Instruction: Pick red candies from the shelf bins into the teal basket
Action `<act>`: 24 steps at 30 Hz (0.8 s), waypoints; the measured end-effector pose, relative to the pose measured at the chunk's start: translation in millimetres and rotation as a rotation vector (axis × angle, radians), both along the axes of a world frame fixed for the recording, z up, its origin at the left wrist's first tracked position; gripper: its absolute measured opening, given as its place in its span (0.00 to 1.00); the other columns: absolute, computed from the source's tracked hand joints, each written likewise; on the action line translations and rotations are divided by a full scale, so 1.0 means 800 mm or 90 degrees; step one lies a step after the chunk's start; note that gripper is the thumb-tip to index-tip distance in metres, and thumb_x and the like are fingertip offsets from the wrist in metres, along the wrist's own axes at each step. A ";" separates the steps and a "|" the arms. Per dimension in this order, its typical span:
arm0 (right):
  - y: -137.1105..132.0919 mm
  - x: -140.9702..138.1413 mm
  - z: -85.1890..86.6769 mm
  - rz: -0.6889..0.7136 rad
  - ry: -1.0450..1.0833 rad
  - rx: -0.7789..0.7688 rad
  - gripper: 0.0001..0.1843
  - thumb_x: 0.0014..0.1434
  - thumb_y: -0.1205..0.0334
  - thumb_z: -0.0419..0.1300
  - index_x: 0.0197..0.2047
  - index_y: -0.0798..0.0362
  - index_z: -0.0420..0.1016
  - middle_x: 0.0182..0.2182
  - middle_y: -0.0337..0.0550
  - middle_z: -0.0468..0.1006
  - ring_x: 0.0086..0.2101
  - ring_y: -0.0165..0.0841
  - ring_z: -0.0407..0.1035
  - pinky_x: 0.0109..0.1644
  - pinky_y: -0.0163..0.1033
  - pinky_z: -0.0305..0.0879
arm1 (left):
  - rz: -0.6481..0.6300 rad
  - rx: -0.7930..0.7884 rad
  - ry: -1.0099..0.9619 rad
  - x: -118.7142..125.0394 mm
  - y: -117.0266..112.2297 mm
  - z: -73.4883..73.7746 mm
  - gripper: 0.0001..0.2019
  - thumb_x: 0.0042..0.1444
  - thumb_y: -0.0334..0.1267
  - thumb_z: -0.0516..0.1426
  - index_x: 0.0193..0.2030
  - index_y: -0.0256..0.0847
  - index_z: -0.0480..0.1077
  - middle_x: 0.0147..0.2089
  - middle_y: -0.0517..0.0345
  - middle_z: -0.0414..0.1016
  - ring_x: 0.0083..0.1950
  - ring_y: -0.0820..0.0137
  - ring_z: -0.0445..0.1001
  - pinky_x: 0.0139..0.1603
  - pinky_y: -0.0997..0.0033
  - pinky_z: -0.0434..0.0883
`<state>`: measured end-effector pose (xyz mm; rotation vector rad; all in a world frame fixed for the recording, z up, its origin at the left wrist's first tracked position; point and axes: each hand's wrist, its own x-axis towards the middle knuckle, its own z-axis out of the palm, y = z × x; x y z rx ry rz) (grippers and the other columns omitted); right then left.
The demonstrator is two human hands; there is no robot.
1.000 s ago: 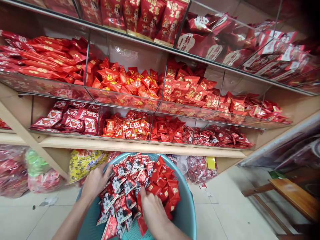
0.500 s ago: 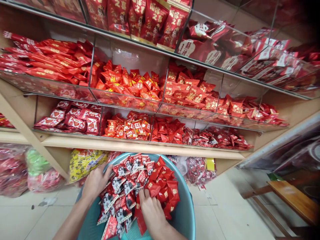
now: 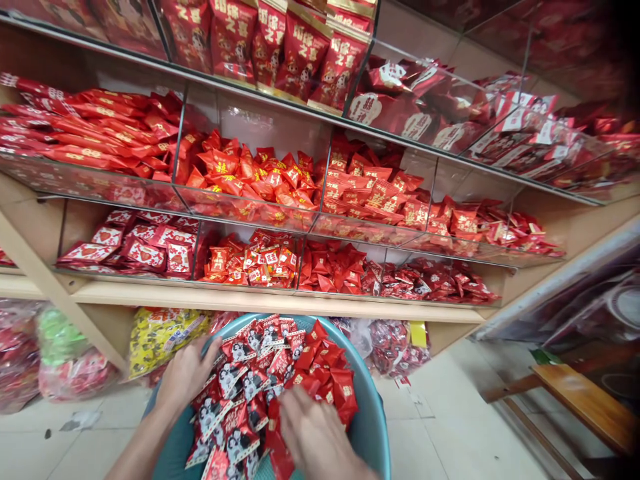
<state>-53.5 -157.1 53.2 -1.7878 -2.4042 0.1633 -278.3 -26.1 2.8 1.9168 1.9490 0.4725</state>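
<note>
A teal round basin (image 3: 371, 420) sits low in front of me, heaped with small red candy packets (image 3: 273, 387), some printed with black-and-white figures. My left hand (image 3: 186, 375) rests on the basin's left rim, fingers curled round it beside the packets. My right hand (image 3: 313, 433) lies on top of the heap near the middle, blurred by motion, its fingers bent down among the red packets. What the fingers hold cannot be made out.
Clear bins (image 3: 250, 207) of red packets fill a wooden shelf unit (image 3: 280, 303) ahead, in several tiers. Bagged sweets, a yellow bag (image 3: 160, 333) among them, lie under the shelf. A wooden bench (image 3: 590, 400) stands at the right on the tiled floor.
My right hand has slid a little to the right and toward me over the heap. The view has tilted slightly upward; the left hand stays at the rim.
</note>
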 end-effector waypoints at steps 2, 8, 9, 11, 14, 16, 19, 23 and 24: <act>0.031 0.028 0.034 -0.056 0.083 0.079 0.09 0.61 0.69 0.47 0.39 0.52 0.67 0.35 0.43 0.74 0.28 0.31 0.71 0.32 0.32 0.61 | -0.004 -0.001 -0.007 -0.001 0.001 -0.002 0.28 0.58 0.56 0.39 0.49 0.40 0.68 0.49 0.46 0.74 0.52 0.54 0.70 0.51 0.60 0.65; 0.146 0.124 0.090 -0.290 0.158 0.288 0.10 0.60 0.63 0.49 0.42 0.54 0.68 0.40 0.47 0.73 0.37 0.34 0.69 0.39 0.35 0.59 | -0.009 0.001 -0.004 -0.002 0.002 -0.001 0.28 0.59 0.56 0.39 0.50 0.40 0.68 0.48 0.46 0.74 0.52 0.53 0.70 0.50 0.60 0.66; 0.161 0.134 0.090 -0.329 0.164 0.278 0.11 0.59 0.61 0.50 0.43 0.55 0.69 0.41 0.48 0.73 0.38 0.35 0.69 0.39 0.35 0.59 | -0.009 0.000 -0.001 -0.002 0.001 -0.001 0.28 0.59 0.56 0.39 0.50 0.40 0.68 0.47 0.46 0.75 0.52 0.53 0.71 0.49 0.60 0.66; 0.184 0.149 0.084 -0.385 0.176 0.240 0.11 0.58 0.58 0.53 0.40 0.55 0.70 0.39 0.49 0.73 0.37 0.35 0.69 0.37 0.35 0.58 | -0.010 0.002 0.006 -0.002 0.001 0.000 0.28 0.59 0.56 0.38 0.49 0.41 0.68 0.47 0.47 0.75 0.51 0.53 0.71 0.48 0.61 0.67; 0.203 0.156 0.070 -0.410 0.195 0.207 0.10 0.55 0.56 0.55 0.32 0.54 0.72 0.31 0.46 0.75 0.33 0.35 0.69 0.33 0.35 0.56 | -0.011 0.015 0.010 -0.003 0.001 -0.002 0.27 0.58 0.56 0.39 0.48 0.42 0.69 0.45 0.48 0.76 0.50 0.55 0.72 0.47 0.64 0.68; 0.209 0.158 0.063 -0.413 0.209 0.209 0.09 0.54 0.57 0.55 0.28 0.53 0.71 0.27 0.43 0.74 0.31 0.34 0.69 0.31 0.34 0.55 | -0.013 0.019 0.005 -0.004 0.001 -0.003 0.27 0.58 0.56 0.39 0.47 0.42 0.69 0.44 0.48 0.77 0.49 0.56 0.73 0.47 0.64 0.68; 0.212 0.164 0.061 -0.415 0.239 0.231 0.09 0.54 0.60 0.54 0.26 0.52 0.71 0.24 0.42 0.74 0.29 0.34 0.69 0.31 0.34 0.54 | -0.009 0.016 -0.003 -0.005 0.002 -0.005 0.27 0.58 0.56 0.39 0.47 0.41 0.69 0.44 0.47 0.77 0.50 0.56 0.72 0.49 0.63 0.67; 0.204 0.175 0.071 -0.405 0.288 0.279 0.12 0.54 0.58 0.52 0.26 0.54 0.71 0.24 0.44 0.75 0.27 0.34 0.68 0.32 0.35 0.57 | -0.005 0.010 -0.004 -0.004 0.003 -0.003 0.27 0.59 0.56 0.39 0.49 0.41 0.68 0.46 0.46 0.76 0.51 0.56 0.72 0.49 0.62 0.67; 0.199 0.177 0.074 -0.401 0.300 0.291 0.12 0.54 0.57 0.51 0.27 0.54 0.71 0.25 0.45 0.76 0.27 0.34 0.68 0.33 0.35 0.57 | -0.007 0.009 -0.004 -0.003 0.003 -0.002 0.27 0.59 0.55 0.39 0.49 0.40 0.68 0.46 0.46 0.76 0.51 0.56 0.72 0.49 0.62 0.67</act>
